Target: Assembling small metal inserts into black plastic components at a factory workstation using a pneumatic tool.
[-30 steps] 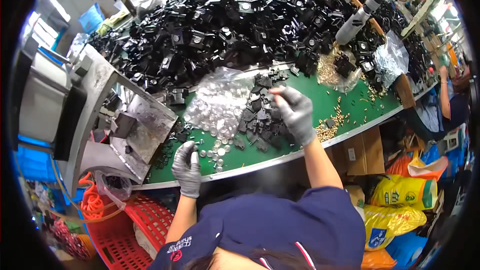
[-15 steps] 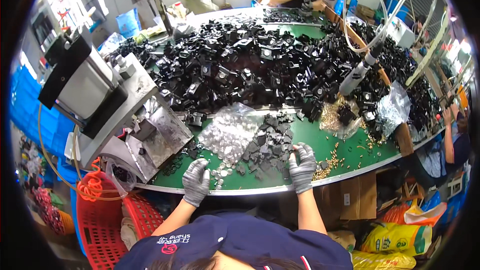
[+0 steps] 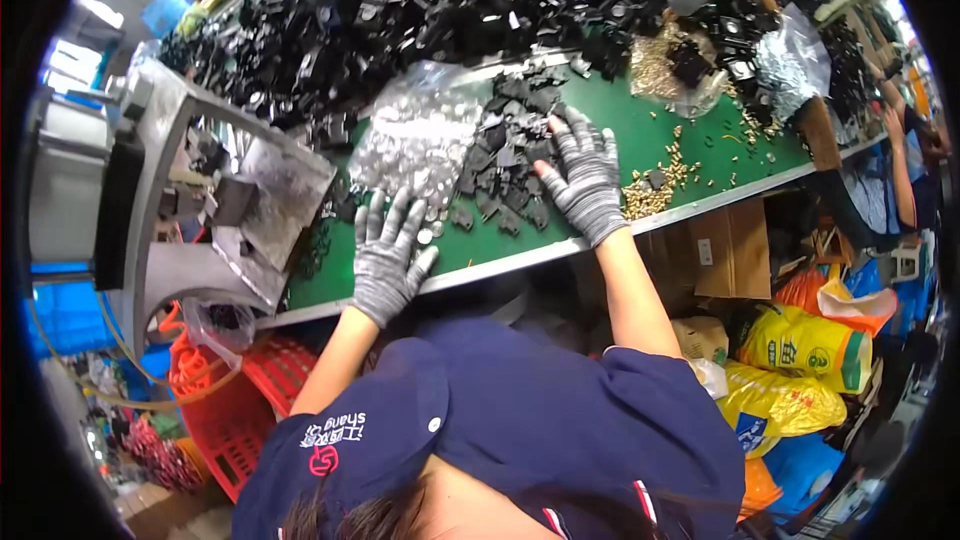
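Observation:
My left hand (image 3: 388, 252), in a grey striped glove, lies with its fingers spread on the green tabletop (image 3: 480, 255). Its fingertips are beside a few clear round discs (image 3: 428, 230) at the foot of a plastic bag of discs (image 3: 415, 135). Gloved alike, with bare thumb and index tips, my right hand (image 3: 585, 178) is open. Its fingers touch the right side of a heap of small dark plastic parts (image 3: 510, 155). Small brass pieces (image 3: 655, 190) are scattered just right of that hand.
A grey metal press (image 3: 165, 200) stands at the left. Black parts (image 3: 460, 5) are piled across the back. Bags of brass pieces (image 3: 670, 70) and silvery pieces (image 3: 795, 55) lie at the right. Below the table edge are a red basket (image 3: 225, 430) and a cardboard box (image 3: 735, 250).
The view has tipped down and turned. My left hand has gone from curled to spread flat. My right hand has moved further onto the heap of dark parts.

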`<state>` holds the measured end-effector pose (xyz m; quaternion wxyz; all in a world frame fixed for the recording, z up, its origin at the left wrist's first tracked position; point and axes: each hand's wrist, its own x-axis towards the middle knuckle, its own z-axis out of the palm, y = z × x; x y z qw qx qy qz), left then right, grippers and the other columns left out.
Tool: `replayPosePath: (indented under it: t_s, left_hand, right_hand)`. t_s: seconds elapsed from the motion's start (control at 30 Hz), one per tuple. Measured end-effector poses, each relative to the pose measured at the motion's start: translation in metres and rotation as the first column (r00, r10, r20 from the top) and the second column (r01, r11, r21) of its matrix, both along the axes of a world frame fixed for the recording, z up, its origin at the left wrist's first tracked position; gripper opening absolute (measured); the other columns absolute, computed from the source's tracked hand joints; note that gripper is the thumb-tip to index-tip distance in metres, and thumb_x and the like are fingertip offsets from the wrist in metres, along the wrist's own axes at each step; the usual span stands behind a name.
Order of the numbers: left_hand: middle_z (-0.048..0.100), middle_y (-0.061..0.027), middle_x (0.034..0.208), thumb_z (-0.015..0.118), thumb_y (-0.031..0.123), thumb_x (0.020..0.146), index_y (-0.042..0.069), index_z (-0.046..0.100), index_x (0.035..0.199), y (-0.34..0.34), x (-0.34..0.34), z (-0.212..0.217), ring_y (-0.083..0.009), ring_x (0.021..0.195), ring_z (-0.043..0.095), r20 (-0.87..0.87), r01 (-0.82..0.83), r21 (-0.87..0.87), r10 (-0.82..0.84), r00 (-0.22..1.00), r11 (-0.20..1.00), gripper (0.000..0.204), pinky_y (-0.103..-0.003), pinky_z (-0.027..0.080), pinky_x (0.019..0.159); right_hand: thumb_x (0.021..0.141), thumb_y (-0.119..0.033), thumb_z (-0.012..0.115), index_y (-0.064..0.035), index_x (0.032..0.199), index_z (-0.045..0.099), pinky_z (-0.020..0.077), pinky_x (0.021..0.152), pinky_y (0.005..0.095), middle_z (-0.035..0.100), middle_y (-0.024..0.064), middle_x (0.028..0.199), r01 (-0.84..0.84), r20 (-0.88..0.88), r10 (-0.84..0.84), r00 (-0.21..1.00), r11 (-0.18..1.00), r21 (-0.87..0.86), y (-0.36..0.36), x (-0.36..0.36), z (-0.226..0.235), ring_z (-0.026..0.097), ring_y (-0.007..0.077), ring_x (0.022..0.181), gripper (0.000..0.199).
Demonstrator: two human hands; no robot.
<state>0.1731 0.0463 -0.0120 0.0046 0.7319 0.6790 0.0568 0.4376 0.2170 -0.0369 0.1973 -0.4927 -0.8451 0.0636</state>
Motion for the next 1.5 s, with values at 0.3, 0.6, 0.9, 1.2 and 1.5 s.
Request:
replayPosePath:
  t_s: [0.3, 0.6, 0.9, 1.2, 1.5]
  left_hand:
    - [0.023, -0.0099, 0.157, 0.054, 0.046, 0.088, 0.016, 0.040, 0.144, 0.012, 0.016, 0.007, -0.0352, 0.145, 0.013, 0.082, 0.059, 0.071, -0.065, 0.994, 0.996, 0.065, -0.049, 0.005, 0.117]
    - [0.021, -0.0104, 0.157, 0.055, 0.041, 0.089, 0.020, 0.044, 0.142, 0.009, -0.022, -0.001, -0.0339, 0.146, 0.010, -0.100, 0.153, 0.017, -0.151, 0.983, 0.988, 0.058, -0.050, 0.005, 0.118]
    - [0.027, -0.0128, 0.154, 0.061, 0.040, 0.086, 0.014, 0.046, 0.139, -0.021, -0.070, 0.002, -0.0324, 0.144, 0.019, 0.079, -0.125, 0.271, 0.107, 0.991, 0.954, 0.061, -0.046, 0.010, 0.118]
    - [0.034, -0.0138, 0.150, 0.061, 0.040, 0.087, 0.009, 0.049, 0.136, -0.007, -0.053, -0.005, -0.0326, 0.142, 0.025, -0.109, -0.185, 0.143, 0.201, 0.974, 0.972, 0.059, -0.045, 0.017, 0.116]
    - [0.059, -0.0173, 0.123, 0.055, 0.020, 0.093, 0.001, 0.057, 0.125, -0.028, -0.062, -0.004, -0.0339, 0.117, 0.053, 0.548, -0.525, 0.612, 0.160, 0.821, 0.592, 0.038, -0.043, 0.039, 0.103]
  right_hand:
    - [0.078, -0.057, 0.062, -0.0158, 0.140, 0.044, 0.0158, 0.113, 0.0555, 0.036, 0.0141, 0.148, -0.155, -0.098, 0.154, 0.983, 0.988, 0.002, -0.016, -0.012, 0.010, 0.033, 0.0324, 0.136, 0.077]
    - [0.075, -0.052, 0.067, -0.0150, 0.135, 0.051, 0.0187, 0.110, 0.0556, 0.042, 0.0154, 0.143, -0.138, -0.152, 0.141, 0.978, 0.990, 0.033, -0.025, -0.029, 0.017, 0.037, 0.0330, 0.133, 0.073]
    - [0.076, -0.041, 0.070, -0.0142, 0.127, 0.057, 0.0248, 0.109, 0.0513, 0.051, 0.0145, 0.132, -0.120, -0.341, 0.129, 0.931, 0.992, 0.048, -0.018, -0.015, 0.008, 0.046, 0.0323, 0.124, 0.060]
    - [0.076, -0.040, 0.071, -0.0112, 0.126, 0.058, 0.0273, 0.109, 0.0480, 0.052, 0.0131, 0.133, -0.160, -0.084, 0.170, 0.982, 0.981, 0.110, -0.027, -0.032, 0.022, 0.048, 0.0321, 0.121, 0.059]
    - [0.082, -0.024, 0.063, -0.0071, 0.114, 0.063, 0.0288, 0.108, 0.0467, 0.060, 0.0114, 0.120, -0.048, -0.482, 0.168, 0.860, 0.967, 0.251, -0.034, -0.009, 0.012, 0.055, 0.0292, 0.114, 0.036]
